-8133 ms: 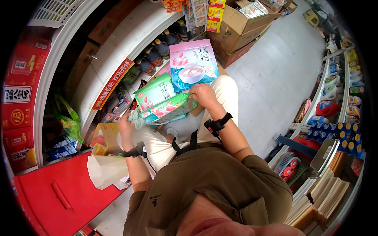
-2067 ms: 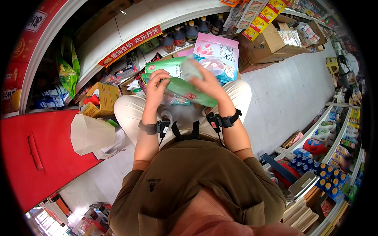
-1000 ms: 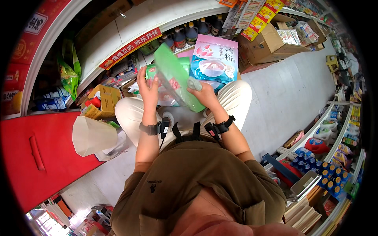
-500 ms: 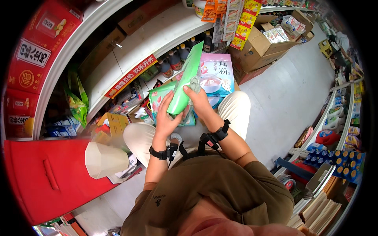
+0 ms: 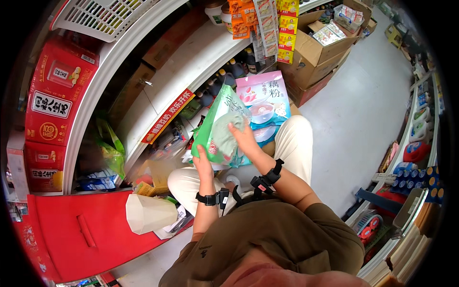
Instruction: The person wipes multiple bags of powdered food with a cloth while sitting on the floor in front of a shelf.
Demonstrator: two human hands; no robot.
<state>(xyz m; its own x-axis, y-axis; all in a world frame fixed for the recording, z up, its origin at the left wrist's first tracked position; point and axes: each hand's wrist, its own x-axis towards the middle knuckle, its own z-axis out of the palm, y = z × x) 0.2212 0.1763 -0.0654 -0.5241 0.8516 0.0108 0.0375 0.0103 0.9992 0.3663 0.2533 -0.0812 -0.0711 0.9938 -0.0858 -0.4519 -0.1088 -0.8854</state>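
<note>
A green and white food bag (image 5: 206, 131) stands tilted over my lap. My left hand (image 5: 204, 163) grips its near lower end, thumb on the printed face. In my right hand (image 5: 243, 136) is a grey-green cloth (image 5: 224, 136), spread against the bag's face, with the thumb on top and the other fingers partly hidden. Just beyond, a pink, white and blue food bag (image 5: 270, 88) leans upright near my right knee. Part of another teal package shows beneath the held bag.
White shelving (image 5: 177, 52) curves along the left and front, with dark bottles (image 5: 234, 69) below. A red chest (image 5: 105, 229) carries an off-white bin (image 5: 150, 214) at my left. Open cardboard cartons (image 5: 313, 55) stand at the far right, beside grey floor (image 5: 349, 115). Stocked shelves line the right side.
The bag has turned so its white printed face shows, where mainly its green side showed before. The cloth, bunched in my right hand earlier, now lies spread across that face.
</note>
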